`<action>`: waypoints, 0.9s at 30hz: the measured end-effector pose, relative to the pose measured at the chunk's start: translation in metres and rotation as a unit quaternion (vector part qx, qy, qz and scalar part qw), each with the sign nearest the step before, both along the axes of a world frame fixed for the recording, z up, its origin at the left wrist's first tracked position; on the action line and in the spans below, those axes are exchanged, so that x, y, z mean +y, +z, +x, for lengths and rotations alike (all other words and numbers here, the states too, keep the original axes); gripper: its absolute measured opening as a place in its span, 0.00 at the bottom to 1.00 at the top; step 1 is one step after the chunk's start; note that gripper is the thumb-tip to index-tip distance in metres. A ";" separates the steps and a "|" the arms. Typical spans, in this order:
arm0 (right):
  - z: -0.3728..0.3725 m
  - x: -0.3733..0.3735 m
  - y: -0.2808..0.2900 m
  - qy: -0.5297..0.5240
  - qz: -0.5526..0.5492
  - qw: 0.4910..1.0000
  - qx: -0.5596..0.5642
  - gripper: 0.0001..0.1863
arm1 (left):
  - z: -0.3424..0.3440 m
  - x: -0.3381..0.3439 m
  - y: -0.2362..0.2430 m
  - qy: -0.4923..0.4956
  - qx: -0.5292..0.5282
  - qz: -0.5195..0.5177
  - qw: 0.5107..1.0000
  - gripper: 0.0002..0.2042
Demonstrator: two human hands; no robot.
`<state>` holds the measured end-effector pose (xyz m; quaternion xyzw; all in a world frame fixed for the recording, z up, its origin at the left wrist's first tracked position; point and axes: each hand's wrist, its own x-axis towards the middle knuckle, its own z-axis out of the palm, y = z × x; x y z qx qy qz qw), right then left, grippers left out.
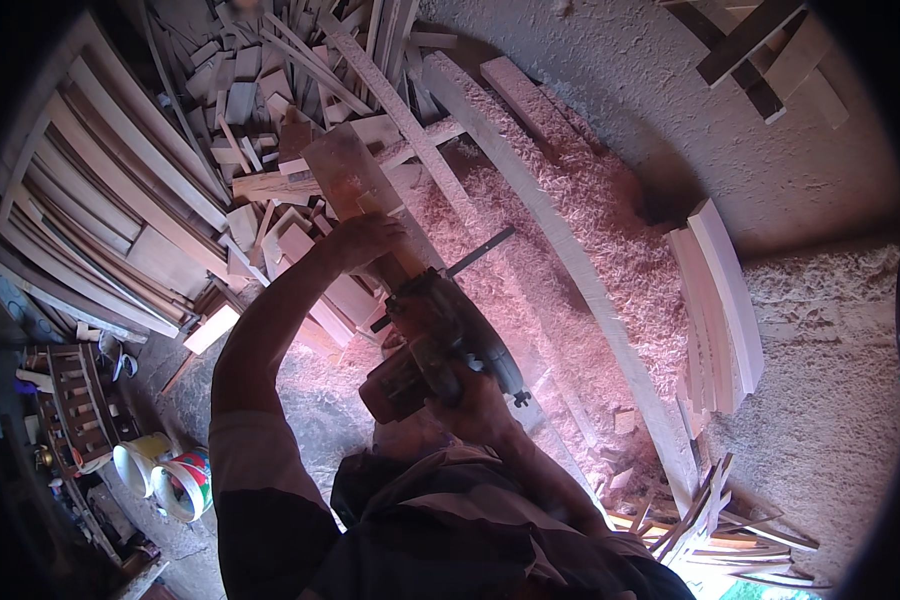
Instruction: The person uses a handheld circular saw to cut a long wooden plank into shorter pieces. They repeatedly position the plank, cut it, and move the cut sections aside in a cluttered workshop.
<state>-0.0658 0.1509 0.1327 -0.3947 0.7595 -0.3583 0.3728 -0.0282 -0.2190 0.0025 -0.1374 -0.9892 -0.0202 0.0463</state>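
The right hand (470,400) has its fingers curled snugly round the back grip of a dark, chunky power tool (435,320). The left hand (373,238) lies just in front of the tool, palm down, with its fingers bent a little over the wood; I cannot tell if they pinch anything. A thin, dark metal bar (485,250) pokes out from the tool's right side. The tool sits on a long, flat, light brown wooden board (350,160), which sticks out past its front.

The job looks partway done — that is my guess. A thick bed of pale, curly wood shavings (605,195) lies to the right of the tool, so lots of wood has likely been shaved off. The bit of board ahead of the tool may be left to do, but I cannot tell how smooth it is, or if the tool is running.

The right arm comes up from behind the tool, bent and low. The left arm swings wide round the tool's left side, then turns in at the wrist.

Farther right of the tool is a long, curved, pale wooden beam (545,210). Far to its left stand curved brown wooden pieces (135,180) — a big bunch.
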 end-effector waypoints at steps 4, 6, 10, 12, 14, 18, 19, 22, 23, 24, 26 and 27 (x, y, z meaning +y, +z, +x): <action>-0.002 -0.014 0.000 0.004 0.000 1.000 -0.005 0.28 | -0.003 -0.016 -0.003 0.003 -0.009 -0.040 0.999 0.43; -0.003 -0.023 -0.001 0.006 0.008 1.000 -0.004 0.29 | -0.004 -0.023 -0.003 0.006 -0.005 -0.051 0.999 0.43; -0.002 -0.037 -0.002 0.005 0.004 1.000 -0.007 0.29 | -0.004 -0.038 -0.002 0.017 -0.029 -0.039 0.999 0.45; -0.003 -0.044 -0.003 0.006 -0.013 1.000 -0.003 0.29 | -0.004 -0.045 -0.002 0.017 -0.035 -0.034 0.999 0.45; -0.004 -0.051 -0.003 0.008 -0.019 1.000 -0.002 0.29 | -0.004 -0.052 -0.001 0.014 -0.027 -0.029 0.999 0.46; -0.003 -0.066 -0.001 0.007 -0.009 1.000 -0.002 0.28 | -0.006 -0.063 0.009 0.030 -0.061 -0.030 0.997 0.46; -0.003 -0.071 0.000 0.004 -0.014 1.000 -0.001 0.28 | -0.006 -0.065 0.011 0.039 -0.061 -0.028 0.997 0.47; -0.002 -0.084 0.002 0.004 -0.002 1.000 0.002 0.28 | 0.011 -0.066 0.013 0.126 -0.026 -0.003 0.992 0.48; -0.002 -0.088 0.002 0.003 -0.002 1.000 0.008 0.28 | 0.023 -0.063 0.011 0.155 0.031 0.022 0.987 0.48; -0.002 -0.092 0.002 0.002 0.000 1.000 0.009 0.28 | 0.036 -0.055 0.006 0.249 0.027 0.093 0.964 0.45; -0.001 -0.102 0.000 -0.003 -0.012 1.000 0.012 0.28 | 0.071 -0.029 -0.005 0.376 0.132 0.246 0.884 0.39; -0.002 -0.106 -0.001 -0.005 -0.023 1.000 0.014 0.28 | 0.090 -0.005 -0.011 0.490 0.122 0.312 0.805 0.37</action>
